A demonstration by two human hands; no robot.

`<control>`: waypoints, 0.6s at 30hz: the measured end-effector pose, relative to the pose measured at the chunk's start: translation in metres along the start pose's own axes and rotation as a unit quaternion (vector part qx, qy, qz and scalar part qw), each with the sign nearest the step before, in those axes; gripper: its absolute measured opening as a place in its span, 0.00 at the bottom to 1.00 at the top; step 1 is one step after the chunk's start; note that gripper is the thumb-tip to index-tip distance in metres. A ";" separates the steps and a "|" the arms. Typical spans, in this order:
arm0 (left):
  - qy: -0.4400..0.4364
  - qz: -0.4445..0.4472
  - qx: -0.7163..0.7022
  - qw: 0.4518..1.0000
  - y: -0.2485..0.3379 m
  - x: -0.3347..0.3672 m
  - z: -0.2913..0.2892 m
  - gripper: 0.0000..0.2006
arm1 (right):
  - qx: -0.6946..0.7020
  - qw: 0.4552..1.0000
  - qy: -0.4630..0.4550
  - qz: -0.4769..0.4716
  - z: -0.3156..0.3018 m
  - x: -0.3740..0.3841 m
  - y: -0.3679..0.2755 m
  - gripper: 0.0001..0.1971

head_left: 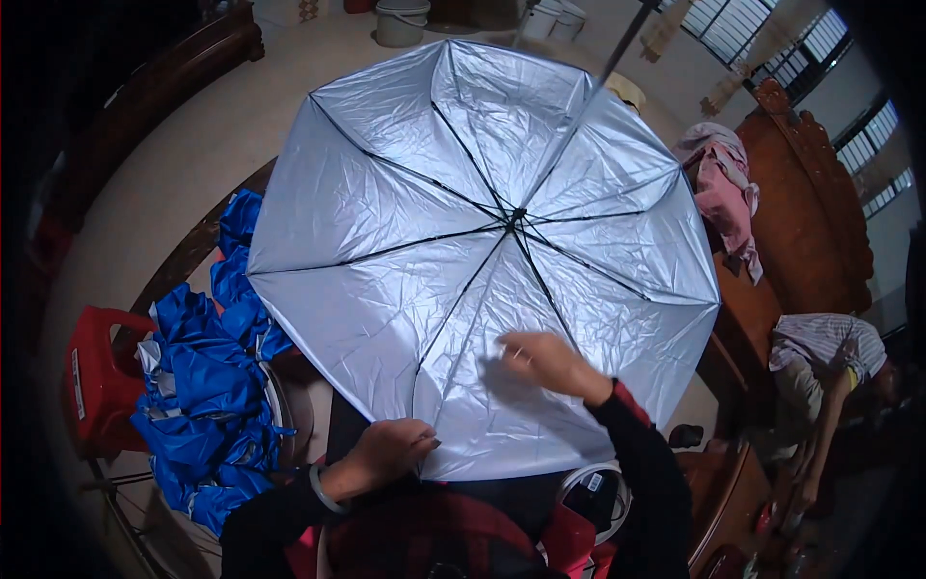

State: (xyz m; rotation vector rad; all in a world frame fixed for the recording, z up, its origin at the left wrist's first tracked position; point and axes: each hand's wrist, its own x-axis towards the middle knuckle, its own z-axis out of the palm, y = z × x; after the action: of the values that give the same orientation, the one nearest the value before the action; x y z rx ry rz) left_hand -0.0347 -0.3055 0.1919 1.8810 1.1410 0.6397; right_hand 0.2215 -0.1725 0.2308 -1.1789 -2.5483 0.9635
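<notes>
An opened umbrella (386, 207) spreads before me, its silver inner side and thin black ribs facing up toward me. My left hand (386, 454) is closed at the canopy's near edge, pinching it beside the end of a rib. Over the near part of the canopy, my right hand (555, 365) is raised with its fingers curled together and casts a shadow on the silver cloth. A tiny bright line shows at those fingers; what it is I cannot make out. The ribs meet at a black hub near the umbrella's middle.
Crumpled blue cloth (198, 386) is heaped at the left beside a red plastic stool (101, 376). Carved wooden furniture (805, 193) with pink clothing (725, 188) stands at the right. Another person (820, 376) is at the far right. A bucket (400, 24) stands at the back.
</notes>
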 end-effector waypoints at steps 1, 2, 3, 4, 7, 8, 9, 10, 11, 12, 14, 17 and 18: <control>-0.009 0.006 -0.002 1.000 0.000 0.006 0.002 0.06 | 0.053 0.997 -0.057 0.020 0.004 -0.011 -0.018 0.14; 0.004 -0.004 0.000 1.000 -0.002 0.011 0.004 0.06 | 0.068 0.994 -0.089 -0.020 0.010 -0.023 -0.026 0.14; 0.007 -0.013 -0.004 1.000 0.001 0.011 0.008 0.06 | 0.089 0.988 -0.118 -0.050 0.017 -0.038 -0.037 0.15; 0.007 -0.019 -0.008 1.000 0.003 0.015 0.012 0.06 | 0.112 0.982 -0.136 -0.067 0.020 -0.044 -0.041 0.15; 0.008 -0.052 0.004 0.999 0.013 0.038 0.019 0.06 | 0.105 0.983 -0.120 -0.092 0.044 -0.063 -0.031 0.14; -0.015 -0.056 0.002 0.998 0.017 0.043 0.023 0.06 | 0.060 0.983 -0.106 -0.140 0.051 -0.070 -0.026 0.13; -0.014 -0.062 -0.008 0.998 0.017 0.046 0.025 0.06 | 0.076 0.984 -0.100 -0.126 0.054 -0.077 -0.021 0.13; -0.011 -0.068 -0.017 0.997 0.018 0.050 0.027 0.07 | 0.063 0.986 -0.074 -0.134 0.056 -0.082 -0.016 0.12; -0.029 -0.074 -0.016 0.997 0.020 0.054 0.027 0.07 | 0.049 0.987 -0.047 -0.144 0.059 -0.084 -0.015 0.11; -0.026 -0.073 -0.021 0.997 0.021 0.063 0.029 0.07 | 0.031 0.986 -0.024 -0.159 0.063 -0.084 -0.012 0.10; -0.010 -0.069 -0.032 0.997 0.026 0.070 0.031 0.07 | 0.019 0.988 -0.021 -0.153 0.068 -0.087 -0.010 0.10; -0.076 -0.183 -0.163 0.967 0.032 0.061 0.020 0.08 | -0.028 0.988 -0.019 -0.152 0.071 -0.087 -0.012 0.09; -0.106 -0.231 -0.229 0.940 0.034 0.059 0.011 0.08 | -0.045 0.988 -0.020 -0.149 0.079 -0.087 -0.016 0.09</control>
State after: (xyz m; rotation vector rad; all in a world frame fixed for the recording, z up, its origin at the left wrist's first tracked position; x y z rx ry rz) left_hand 0.0171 -0.2655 0.2156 1.1968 1.1219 0.3796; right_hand 0.2384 -0.2821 0.1891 -0.7703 -2.7217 0.8165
